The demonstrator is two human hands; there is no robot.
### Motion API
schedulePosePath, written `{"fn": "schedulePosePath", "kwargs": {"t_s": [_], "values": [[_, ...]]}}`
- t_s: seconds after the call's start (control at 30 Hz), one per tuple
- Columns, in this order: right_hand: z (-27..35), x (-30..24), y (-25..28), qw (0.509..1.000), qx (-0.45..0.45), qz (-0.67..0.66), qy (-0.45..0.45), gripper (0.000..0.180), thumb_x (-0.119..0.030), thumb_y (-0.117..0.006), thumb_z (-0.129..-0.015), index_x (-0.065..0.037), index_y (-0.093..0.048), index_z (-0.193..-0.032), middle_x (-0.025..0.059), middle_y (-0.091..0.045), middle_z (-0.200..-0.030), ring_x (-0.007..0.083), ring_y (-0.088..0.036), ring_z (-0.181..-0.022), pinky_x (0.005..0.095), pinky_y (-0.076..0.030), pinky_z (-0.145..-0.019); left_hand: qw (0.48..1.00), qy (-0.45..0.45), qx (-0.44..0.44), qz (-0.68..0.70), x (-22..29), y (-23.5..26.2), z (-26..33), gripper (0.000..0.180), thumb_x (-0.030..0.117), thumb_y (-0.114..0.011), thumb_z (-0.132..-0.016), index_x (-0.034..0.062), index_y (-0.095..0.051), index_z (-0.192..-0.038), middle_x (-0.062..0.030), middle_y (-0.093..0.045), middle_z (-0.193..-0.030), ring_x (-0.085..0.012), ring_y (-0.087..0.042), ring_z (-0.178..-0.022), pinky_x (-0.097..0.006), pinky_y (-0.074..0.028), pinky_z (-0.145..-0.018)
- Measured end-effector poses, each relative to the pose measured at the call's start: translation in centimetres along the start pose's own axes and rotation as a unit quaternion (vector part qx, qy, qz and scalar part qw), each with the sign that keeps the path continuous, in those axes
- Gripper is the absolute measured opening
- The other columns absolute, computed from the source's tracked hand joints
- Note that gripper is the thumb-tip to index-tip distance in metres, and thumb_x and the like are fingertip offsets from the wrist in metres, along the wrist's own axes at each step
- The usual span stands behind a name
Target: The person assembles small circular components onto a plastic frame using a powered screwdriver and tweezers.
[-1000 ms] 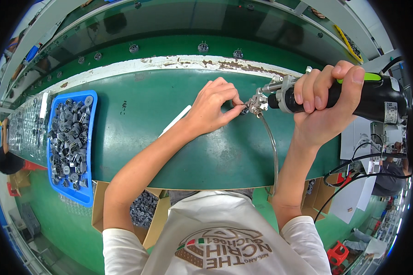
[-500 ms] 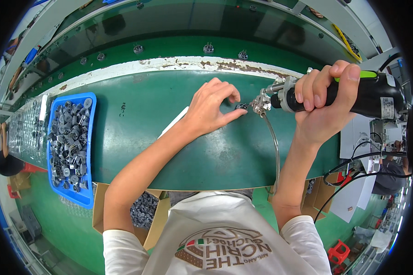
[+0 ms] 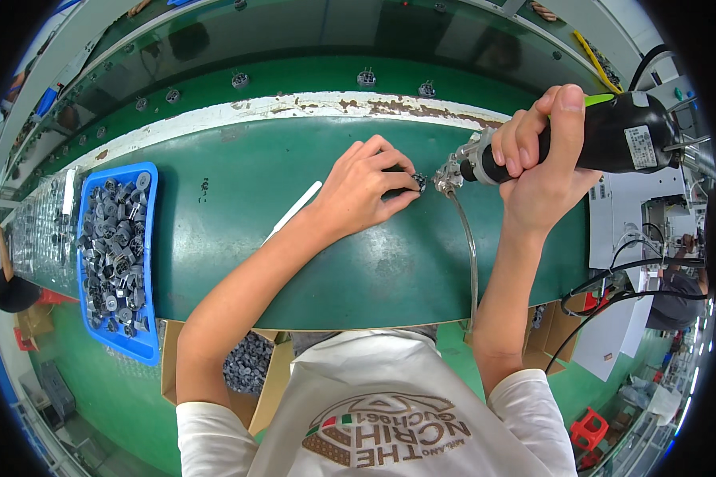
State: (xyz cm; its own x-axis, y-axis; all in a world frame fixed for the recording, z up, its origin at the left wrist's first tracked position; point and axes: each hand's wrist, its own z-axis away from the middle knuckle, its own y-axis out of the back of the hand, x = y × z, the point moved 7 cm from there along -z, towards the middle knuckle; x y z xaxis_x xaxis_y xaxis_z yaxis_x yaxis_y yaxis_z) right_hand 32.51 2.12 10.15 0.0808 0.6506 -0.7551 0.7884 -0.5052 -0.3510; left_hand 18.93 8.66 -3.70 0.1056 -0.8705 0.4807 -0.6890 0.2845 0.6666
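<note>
My left hand (image 3: 362, 184) rests over the green worktop. Its thumb and fingers close around a small dark round part (image 3: 420, 183), much of which they hide. In my right hand (image 3: 545, 155) is a black power screwdriver (image 3: 624, 131) with a bright green lever, held nearly level. Its metal nose (image 3: 450, 175) points left, a little to the right of the part and apart from it. From the nose a clear hose (image 3: 471, 246) hangs down toward the table's near edge. A slim white stick (image 3: 294, 211) lies beside my left forearm.
On the left, a blue tray (image 3: 153, 230) holds many grey and black round parts. Beyond the chipped white ledge (image 3: 239, 113), several similar parts sit on a green belt (image 3: 302, 78). Below the table stands a cardboard box (image 3: 272, 374) of grey parts. Black cables (image 3: 612, 278) loop at right.
My left fingers have closed on the small part, which they held more loosely before. The screwdriver has shifted up and left, its nose now apart from the part.
</note>
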Motion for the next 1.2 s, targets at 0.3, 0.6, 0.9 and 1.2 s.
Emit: {"fn": "schedulePosePath", "kwargs": {"t_s": [0.3,0.6,0.9,1.2], "values": [[0.2,0.7,-0.5,1.0,-0.012,-0.012,0.007,0.024,-0.015,-0.07,-0.097,0.001,-0.059,-0.083,0.0002,-0.046,-0.05,0.0062,-0.039,-0.038,0.0238,-0.031,-0.037,1.0,0.0,0.001,0.002,-0.2,0.1,0.1,0.012,0.015,-0.084,-0.073,0.0138,-0.079,-0.083,0.0043,-0.071,-0.098,-0.0197,-0.06,-0.093,-0.034,-0.051,-0.079],[-0.2,0.7,-0.6,0.997,-0.005,0.079,-0.008,0.03,-0.022,-0.065,-0.101,0.0,-0.057,-0.083,-0.0005,-0.044,-0.053,0.0077,-0.038,-0.039,0.0265,-0.029,-0.039,1.0,-0.009,-0.005,0.015,0.3,0.0,-0.8,0.012,0.013,-0.084,-0.073,0.0101,-0.078,-0.083,0.0015,-0.071,-0.098,-0.0224,-0.061,-0.093,-0.036,-0.05,-0.081],[-0.2,2.5,-0.8,0.999,-0.01,0.028,-0.029,0.02,-0.016,-0.077,-0.091,-0.005,-0.06,-0.085,-0.0101,-0.052,-0.068,-0.0011,-0.043,-0.061,0.0221,-0.033,-0.052,1.0,-0.022,0.008,0.016,1.5,0.3,-0.5,0.013,0.003,-0.081,-0.069,0.004,-0.074,-0.08,-0.0076,-0.07,-0.092,-0.0286,-0.062,-0.09,-0.039,-0.052,-0.082],[-0.3,2.0,-0.8,0.997,-0.033,0.075,0.01,0.024,-0.011,-0.074,-0.091,-0.005,-0.053,-0.08,-0.0087,-0.042,-0.059,0.0008,-0.034,-0.054,0.0248,-0.025,-0.05,1.0,-0.011,0.001,0.024,1.2,-0.5,-0.9,0.012,0.002,-0.08,-0.072,0.0011,-0.071,-0.08,-0.0077,-0.071,-0.095,-0.0281,-0.06,-0.093,-0.04,-0.05,-0.085]]}}
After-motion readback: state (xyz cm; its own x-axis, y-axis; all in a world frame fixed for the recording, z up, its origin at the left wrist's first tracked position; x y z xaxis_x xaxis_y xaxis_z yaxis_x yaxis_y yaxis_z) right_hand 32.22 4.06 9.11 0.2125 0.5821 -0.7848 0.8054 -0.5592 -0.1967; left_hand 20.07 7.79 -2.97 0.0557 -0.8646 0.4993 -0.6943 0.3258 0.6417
